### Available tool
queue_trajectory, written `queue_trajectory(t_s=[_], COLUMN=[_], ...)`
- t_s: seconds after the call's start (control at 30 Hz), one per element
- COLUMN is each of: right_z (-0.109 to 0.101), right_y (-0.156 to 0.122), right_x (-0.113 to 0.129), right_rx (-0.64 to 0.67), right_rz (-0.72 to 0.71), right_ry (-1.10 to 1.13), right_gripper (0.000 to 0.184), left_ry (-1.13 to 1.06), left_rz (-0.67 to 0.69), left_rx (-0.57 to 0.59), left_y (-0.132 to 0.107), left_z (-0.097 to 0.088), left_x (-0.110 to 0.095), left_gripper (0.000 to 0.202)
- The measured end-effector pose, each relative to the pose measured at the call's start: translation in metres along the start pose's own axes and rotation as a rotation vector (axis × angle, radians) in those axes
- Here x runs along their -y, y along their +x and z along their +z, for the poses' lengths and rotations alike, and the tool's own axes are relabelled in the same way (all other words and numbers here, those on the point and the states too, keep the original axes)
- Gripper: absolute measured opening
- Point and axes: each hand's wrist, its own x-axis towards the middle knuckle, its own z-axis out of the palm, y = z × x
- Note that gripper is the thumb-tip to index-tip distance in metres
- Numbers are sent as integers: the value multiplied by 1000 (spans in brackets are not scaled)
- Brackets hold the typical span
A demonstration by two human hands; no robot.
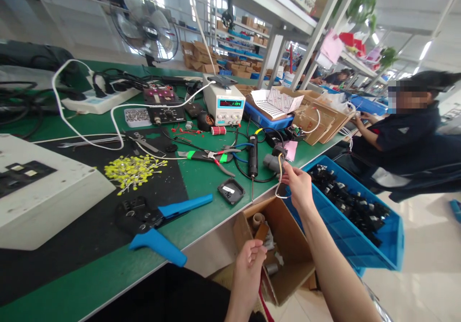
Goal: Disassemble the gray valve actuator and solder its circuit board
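Observation:
My right hand reaches to the table's front edge, its fingertips closed on a grey plastic part with a rounded body. A white and yellow wire loops down from that part past my fingers. Lower down, my left hand hangs before the cardboard box, fingers curled and thumb against them; whether anything small is pinched there cannot be made out. Left of the grey part lies a black-handled tool with a thin metal shaft. A black square housing with a white label rests near the edge.
Blue-handled crimping pliers, yellow-tipped pieces and red-handled pliers lie on the green table. A power supply stands behind. Below are an open cardboard box and a blue bin of black parts. A co-worker sits at right.

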Motion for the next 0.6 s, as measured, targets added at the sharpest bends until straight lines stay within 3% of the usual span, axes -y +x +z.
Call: queue_trajectory(t_s=[0.1,0.27,0.43,0.6], right_z=[-20,-76,-119,-139], right_y=[-19,-76,-133,-173], right_x=[6,12,18,25], right_rx=[37,72,137,270], right_rz=[-34,-79,-63,-230], right_ry=[115,169,101,15], right_gripper=[61,45,37,34], left_ry=[7,44,153,307], left_rz=[7,21,155,366], left_rx=[0,12,109,222], left_y=[0,-6,-24,-46], left_z=[-1,-5,6,27], left_x=[-4,-27,-77,-126], left_gripper=[53,54,43,43])
